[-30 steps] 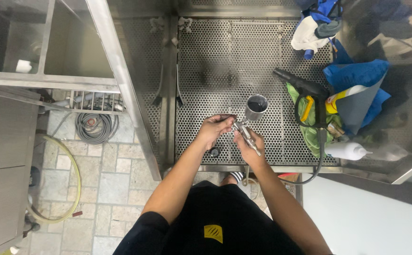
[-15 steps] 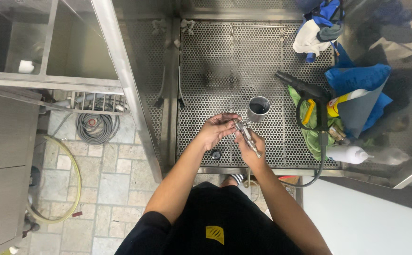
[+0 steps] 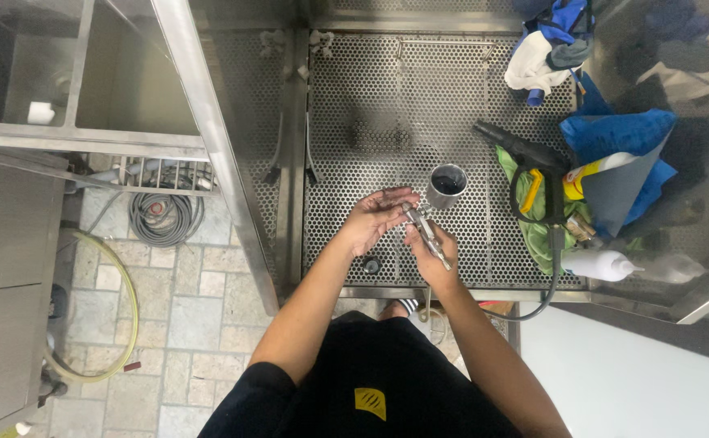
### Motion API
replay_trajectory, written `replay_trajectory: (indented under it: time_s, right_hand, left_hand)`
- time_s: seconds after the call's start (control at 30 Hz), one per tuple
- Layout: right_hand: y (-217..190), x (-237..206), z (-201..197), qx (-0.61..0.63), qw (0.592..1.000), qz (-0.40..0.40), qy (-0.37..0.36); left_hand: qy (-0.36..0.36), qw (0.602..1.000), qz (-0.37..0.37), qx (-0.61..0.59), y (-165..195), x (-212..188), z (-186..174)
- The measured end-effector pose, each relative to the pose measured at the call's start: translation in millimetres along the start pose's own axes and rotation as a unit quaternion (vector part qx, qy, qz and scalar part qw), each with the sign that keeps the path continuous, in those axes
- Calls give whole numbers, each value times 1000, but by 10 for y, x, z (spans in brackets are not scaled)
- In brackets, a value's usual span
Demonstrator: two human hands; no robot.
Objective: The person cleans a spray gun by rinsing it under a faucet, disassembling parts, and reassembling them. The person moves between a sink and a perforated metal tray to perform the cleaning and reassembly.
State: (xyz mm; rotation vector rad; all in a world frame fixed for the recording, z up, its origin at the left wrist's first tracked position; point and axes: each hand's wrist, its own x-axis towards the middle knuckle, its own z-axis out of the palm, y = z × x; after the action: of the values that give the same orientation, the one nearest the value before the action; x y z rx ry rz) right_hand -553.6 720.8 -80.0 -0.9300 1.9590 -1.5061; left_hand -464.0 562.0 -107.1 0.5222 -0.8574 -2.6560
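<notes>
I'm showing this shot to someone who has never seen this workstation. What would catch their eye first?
Most likely the two hands meeting at the middle of the perforated metal bench: the right hand holds a slim metal tool, and the left hand touches its upper end. Just above them stands a small metal cup. To the right lies a bright heap, a black spray gun over green and blue cloths.

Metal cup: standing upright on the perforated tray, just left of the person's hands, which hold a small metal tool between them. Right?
Not quite. In the head view the metal cup stands upright on the perforated tray, but up and to the right of the hands. The left hand and right hand do hold the small metal tool between them.
</notes>
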Motion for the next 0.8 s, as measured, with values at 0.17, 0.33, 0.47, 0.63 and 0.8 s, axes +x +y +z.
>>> replay_trajectory:
  time_s: [0.17, 0.33, 0.47, 0.63, 0.8]
  right_hand:
    - [57, 13, -2, 23, 999, -42, 5]
    - [106, 50, -6, -3, 1000, -25, 7]
    - [116, 57, -22, 4, 1000, 12, 1]
    - [76, 44, -17, -3, 1000, 13, -5]
    - [24, 10, 5, -17, 1000, -15, -2]
  left_hand:
    - [31, 999, 0, -11, -102, 53, -87]
    - [116, 993, -31, 14, -232, 116, -95]
    - [52, 999, 2, -13, -158, 111, -71]
    - [38, 995, 1, -87, -70, 78, -26]
    - [95, 995, -17, -16, -107, 87, 27]
